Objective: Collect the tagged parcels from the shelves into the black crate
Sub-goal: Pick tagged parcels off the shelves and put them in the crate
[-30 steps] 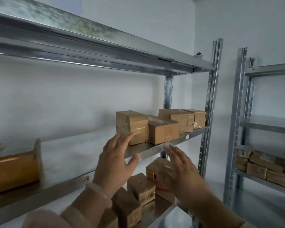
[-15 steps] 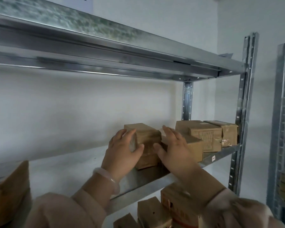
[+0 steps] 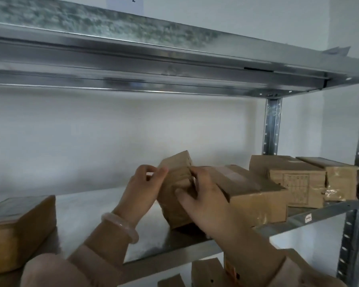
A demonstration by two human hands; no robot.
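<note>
Clasped between left hand and right hand, tilted parcel, just beside neighbour box; open shelf leftward

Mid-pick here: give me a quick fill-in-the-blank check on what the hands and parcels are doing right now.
The parcel gripped by the left hand and right hand is ____, not lying flat. The bangle sits on the ____ wrist. A lone parcel lies at the far ____ end of the shelf. Missing words: tilted; left; left.
</note>
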